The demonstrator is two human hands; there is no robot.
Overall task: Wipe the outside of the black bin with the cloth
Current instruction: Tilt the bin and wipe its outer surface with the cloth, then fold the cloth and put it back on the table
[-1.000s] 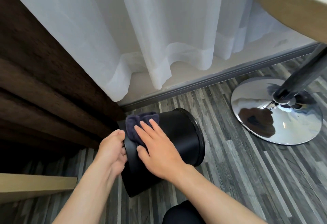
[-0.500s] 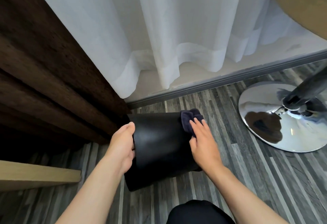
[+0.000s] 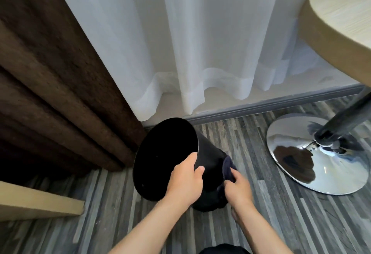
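The black bin [image 3: 210,157] is tipped on the striped floor with its open mouth turned up and to the left, showing its dark inside. My left hand [image 3: 185,181] grips the bin's rim on the near side, thumb on the outer wall. My right hand [image 3: 237,188] holds the dark blue cloth [image 3: 227,168] pressed against the bin's right outer wall near its base. Part of the cloth is hidden behind my fingers and the bin.
A brown curtain [image 3: 60,97] hangs close on the left, a white sheer curtain [image 3: 190,42] behind the bin. A chrome table base [image 3: 313,153] with a dark pole stands at right under a round wooden tabletop [image 3: 341,16]. A pale wooden edge [image 3: 40,201] juts in at lower left.
The bin has been turned so its mouth now faces up-left. My left hand shifted from the base end to the rim, and my right hand with the cloth slid down the right side.
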